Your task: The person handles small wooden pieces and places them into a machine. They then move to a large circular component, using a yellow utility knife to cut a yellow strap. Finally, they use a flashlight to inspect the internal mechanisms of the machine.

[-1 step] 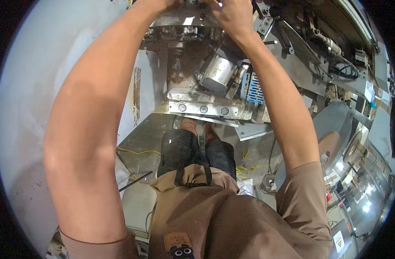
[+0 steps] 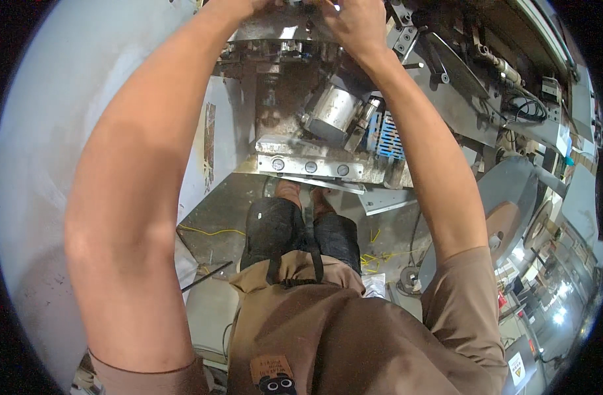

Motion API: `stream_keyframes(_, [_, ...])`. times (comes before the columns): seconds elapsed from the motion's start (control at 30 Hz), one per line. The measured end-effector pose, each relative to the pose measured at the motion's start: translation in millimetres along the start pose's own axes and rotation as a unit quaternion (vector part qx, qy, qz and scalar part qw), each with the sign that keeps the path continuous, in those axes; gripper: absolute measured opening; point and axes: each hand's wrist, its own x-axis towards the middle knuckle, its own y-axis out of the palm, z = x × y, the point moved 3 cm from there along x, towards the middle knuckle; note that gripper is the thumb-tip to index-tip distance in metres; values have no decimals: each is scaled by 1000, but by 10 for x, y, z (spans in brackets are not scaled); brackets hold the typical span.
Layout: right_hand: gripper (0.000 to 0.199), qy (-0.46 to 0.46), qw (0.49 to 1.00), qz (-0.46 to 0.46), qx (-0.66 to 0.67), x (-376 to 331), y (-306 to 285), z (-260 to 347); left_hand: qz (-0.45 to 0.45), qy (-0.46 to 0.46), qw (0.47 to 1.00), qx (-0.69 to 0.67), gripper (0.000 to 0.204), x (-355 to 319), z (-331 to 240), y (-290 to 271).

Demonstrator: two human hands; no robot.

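Note:
Both my arms reach forward to a round metal machine part (image 2: 282, 33), a greasy turntable-like disc with fittings along its rim. At the top edge of the picture, my left hand (image 2: 255, 4) shows only its base; its fingers are cut off. My right hand (image 2: 355, 25) is over the right side of the disc, thumb toward the middle. Most of its fingers lie beyond the picture's edge, so what it holds or touches is hidden. Between the hands a small metal piece (image 2: 295, 2) on top of the disc is partly visible.
Below the disc sit a silver motor-like cylinder (image 2: 336, 108), a blue slotted part (image 2: 388, 137) and a metal bar with three round holes (image 2: 311, 167). A pale panel (image 2: 38, 164) stands close on my left. Brackets, a pneumatic cylinder (image 2: 507, 68) and a large reel (image 2: 502, 224) are at right.

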Motion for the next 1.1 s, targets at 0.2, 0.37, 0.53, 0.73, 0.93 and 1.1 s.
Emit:
stream_keyframes(0.2, [26, 6, 1000, -5, -5, -7, -43, -36, -11, -29, 996, 79, 37, 66, -158, 29])
stream_keyframes(0.37, [26, 1, 1000, -13, 7, 17, -56, 5, -5, -47, 994, 98, 45, 40, -228, -46])
stream_keyframes(0.53, [26, 10, 1000, 9, 22, 57, -63, 40, 64, 21, 995, 73, 34, 97, 105, -22])
stream_keyframes(0.73, [24, 15, 1000, -2, 13, 5, -82, -12, 61, 30, 993, 94, 27, 145, -54, -88])
stream_keyframes(0.93, [24, 15, 1000, 7, -11, 1, -85, -56, 58, 41, 991, 113, 28, 150, -139, -272])
stream_keyframes(1.1, [25, 21, 999, 22, 10, 60, 9, 63, 120, 10, 981, 153, 36, 64, 90, -79])
